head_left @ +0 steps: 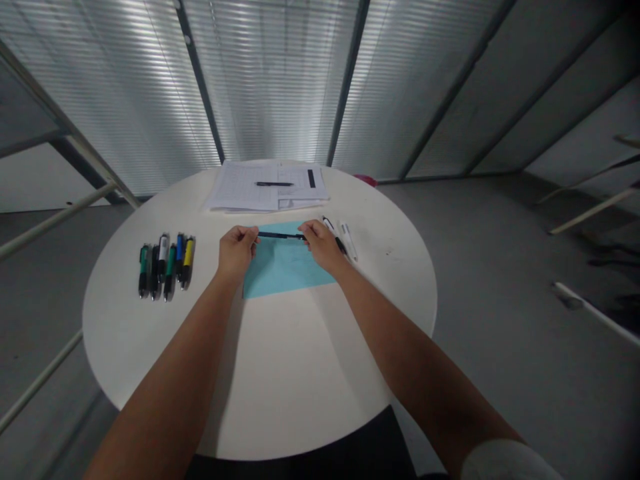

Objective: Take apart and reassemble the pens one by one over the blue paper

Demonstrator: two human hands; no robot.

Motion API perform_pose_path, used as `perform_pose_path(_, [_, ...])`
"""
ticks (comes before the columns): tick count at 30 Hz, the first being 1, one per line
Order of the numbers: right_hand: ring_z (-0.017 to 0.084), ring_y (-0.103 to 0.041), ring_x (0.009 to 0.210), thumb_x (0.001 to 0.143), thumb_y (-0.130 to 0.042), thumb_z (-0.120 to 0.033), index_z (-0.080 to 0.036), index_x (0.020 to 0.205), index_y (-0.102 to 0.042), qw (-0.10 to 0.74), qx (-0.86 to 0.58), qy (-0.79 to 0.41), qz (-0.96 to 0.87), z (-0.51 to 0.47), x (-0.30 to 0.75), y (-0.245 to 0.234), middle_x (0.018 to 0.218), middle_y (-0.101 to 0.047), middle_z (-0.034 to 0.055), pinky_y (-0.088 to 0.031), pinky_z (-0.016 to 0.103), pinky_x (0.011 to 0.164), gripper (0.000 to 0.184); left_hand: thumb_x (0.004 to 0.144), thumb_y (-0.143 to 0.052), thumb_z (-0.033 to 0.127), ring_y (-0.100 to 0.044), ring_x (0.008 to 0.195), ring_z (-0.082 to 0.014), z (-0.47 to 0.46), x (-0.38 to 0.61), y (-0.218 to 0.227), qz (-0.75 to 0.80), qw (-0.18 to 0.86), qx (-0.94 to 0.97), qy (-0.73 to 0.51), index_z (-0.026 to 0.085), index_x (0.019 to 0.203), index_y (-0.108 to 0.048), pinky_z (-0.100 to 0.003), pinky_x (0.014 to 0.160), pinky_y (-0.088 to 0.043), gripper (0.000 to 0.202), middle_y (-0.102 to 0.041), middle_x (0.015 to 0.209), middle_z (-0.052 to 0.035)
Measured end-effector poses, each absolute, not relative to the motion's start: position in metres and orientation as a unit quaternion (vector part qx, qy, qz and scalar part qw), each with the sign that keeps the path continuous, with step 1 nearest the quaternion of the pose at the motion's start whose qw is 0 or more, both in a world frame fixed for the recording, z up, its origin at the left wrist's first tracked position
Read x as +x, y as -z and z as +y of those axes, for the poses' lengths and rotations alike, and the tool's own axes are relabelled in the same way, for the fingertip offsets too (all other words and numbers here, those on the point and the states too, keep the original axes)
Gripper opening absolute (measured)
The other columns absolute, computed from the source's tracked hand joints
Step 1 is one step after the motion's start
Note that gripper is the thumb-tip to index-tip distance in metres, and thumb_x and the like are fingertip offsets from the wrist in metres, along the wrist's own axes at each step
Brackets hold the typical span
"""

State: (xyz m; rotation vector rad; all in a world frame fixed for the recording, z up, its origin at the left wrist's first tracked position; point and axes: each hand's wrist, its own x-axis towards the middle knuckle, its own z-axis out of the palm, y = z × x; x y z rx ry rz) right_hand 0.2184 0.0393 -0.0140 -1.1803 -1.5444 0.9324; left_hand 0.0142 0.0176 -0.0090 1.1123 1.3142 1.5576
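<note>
A slim black pen (278,235) is stretched level between my two hands, over a light blue sheet of paper (290,270). My left hand (237,253) pinches its left end between thumb and fingers. At the other end, the fingertips of my right hand (323,245) are closed on the pen. Right beside that hand lie a white-and-black pen (328,224), partly covered by the hand, and a white pen (349,241).
Left on the round white table (285,373) lies a group of several thick pens (169,272) in green, black, white, blue and yellow. Printed papers (245,190) with a dark pen (275,184) on top lie at the back. Metal rails (55,220) stand at the left.
</note>
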Motion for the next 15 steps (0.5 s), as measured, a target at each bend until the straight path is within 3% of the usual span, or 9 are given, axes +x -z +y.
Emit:
perform_pose_path(7, [0.01,-0.045,0.055,0.096,-0.042,-0.049,-0.021,0.08,-0.064,0.44,-0.48,-0.366,-0.664,0.0356,0.2194,0.0109,0.053,-0.043,-0.0074,-0.044,0.03,0.08,0.039,0.072,-0.071,0.035,-0.043,0.043,-0.0071,0.0163,0.015,0.0066,0.515,0.406,0.417,-0.63,0.017,0.068,-0.056,-0.022,0.039,-0.032,0.024,-0.057,0.06,0.0022])
perform_pose_path(15, [0.011,-0.046,0.062,0.089,-0.054,-0.043,-0.022,0.091,-0.061,0.478,-0.486,-0.358,-0.638,0.0428,0.2186,0.0166,0.065,-0.049,-0.0058,-0.043,0.025,0.068,0.022,0.072,-0.072,0.038,-0.044,0.042,-0.0069,0.0175,0.0145,0.0078,0.518,0.401,0.433,-0.619,0.017,0.069,-0.056,-0.022,0.038,-0.032,0.027,-0.058,0.061,0.0018])
